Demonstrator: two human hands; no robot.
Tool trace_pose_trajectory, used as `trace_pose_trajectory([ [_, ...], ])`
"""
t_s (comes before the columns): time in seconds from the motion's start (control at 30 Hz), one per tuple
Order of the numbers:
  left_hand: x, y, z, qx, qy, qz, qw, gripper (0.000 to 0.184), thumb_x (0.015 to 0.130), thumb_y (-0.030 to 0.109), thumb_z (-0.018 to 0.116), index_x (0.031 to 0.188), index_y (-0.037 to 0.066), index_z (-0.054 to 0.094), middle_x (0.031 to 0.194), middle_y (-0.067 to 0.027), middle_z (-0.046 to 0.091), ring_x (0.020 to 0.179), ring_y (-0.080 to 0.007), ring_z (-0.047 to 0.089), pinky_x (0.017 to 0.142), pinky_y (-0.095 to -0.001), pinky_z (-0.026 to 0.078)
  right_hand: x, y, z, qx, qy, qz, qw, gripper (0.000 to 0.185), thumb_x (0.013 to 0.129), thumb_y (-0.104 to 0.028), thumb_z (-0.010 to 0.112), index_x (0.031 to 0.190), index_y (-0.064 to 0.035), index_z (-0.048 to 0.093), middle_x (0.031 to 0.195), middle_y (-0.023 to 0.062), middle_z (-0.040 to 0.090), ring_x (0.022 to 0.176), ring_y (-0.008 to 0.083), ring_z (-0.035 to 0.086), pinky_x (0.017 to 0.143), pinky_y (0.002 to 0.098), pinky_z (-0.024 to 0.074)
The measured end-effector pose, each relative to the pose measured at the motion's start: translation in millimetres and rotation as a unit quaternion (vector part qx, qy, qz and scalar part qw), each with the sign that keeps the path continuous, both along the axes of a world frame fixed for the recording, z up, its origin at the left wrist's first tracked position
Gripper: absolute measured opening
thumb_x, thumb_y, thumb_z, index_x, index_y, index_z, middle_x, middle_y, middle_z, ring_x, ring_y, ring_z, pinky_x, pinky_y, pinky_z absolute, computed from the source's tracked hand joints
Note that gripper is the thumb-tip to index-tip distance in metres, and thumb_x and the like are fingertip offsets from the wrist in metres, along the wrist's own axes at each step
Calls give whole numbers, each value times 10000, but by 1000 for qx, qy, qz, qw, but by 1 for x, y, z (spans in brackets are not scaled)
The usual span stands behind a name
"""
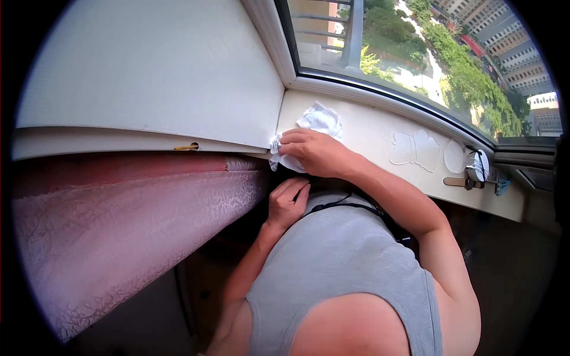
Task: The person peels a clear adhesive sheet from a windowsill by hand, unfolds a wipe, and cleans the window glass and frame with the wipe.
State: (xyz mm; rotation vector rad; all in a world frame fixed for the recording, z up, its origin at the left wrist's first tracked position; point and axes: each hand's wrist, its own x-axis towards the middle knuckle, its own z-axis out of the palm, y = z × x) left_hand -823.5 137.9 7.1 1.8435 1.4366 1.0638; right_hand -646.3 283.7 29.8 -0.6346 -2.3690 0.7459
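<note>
While the right hand (312,153) pinches a white cloth (291,164) directly under its fingers at the end of the sill (368,133), seemingly wiping, the left hand (288,202) rests curled just below, its grip unclear, and the next stroke likely calls for firm pressure

Location type: a home, apparently a room on an upper floor. Indicators: a window (409,65) along the rear edge of a pale windowsill (365,130), overlooking trees (466,89) and high-rise blocks (516,50); a white panel (154,68) at the windowsill's left end; pink patterned fabric (142,219) near the panel.
</note>
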Motion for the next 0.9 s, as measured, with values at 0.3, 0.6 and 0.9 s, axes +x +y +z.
trace_pose_trajectory([
  [0.3,0,-5,-16,34,-4,-6,999,130,991,-15,848,1120,-14,832,1100,-172,855,980,-346,840,884,-412,678,-45,28,114,-229,479,-228,816,312,1157,-24,693,1462,-2,759,1269,66,784,1091,139,716,956,290,583],
  [0.6,-4,-11,-17,42,4,23,999,120,970,-20,857,1088,-27,836,1083,-186,856,977,-366,846,884,-424,683,-64,17,-8,-57,308,-252,916,488,999,93,767,1466,27,644,1523,244,657,1322,437,703,1135,451,574],
  [0.9,-4,-5,-16,44,12,17,999,105,949,-32,856,1052,-40,839,1062,-194,857,966,-372,847,866,-431,684,-13,-3,5,111,-90,-236,961,555,1022,-264,812,1490,-1,669,1573,243,632,1457,462,599,1226,551,466],
])
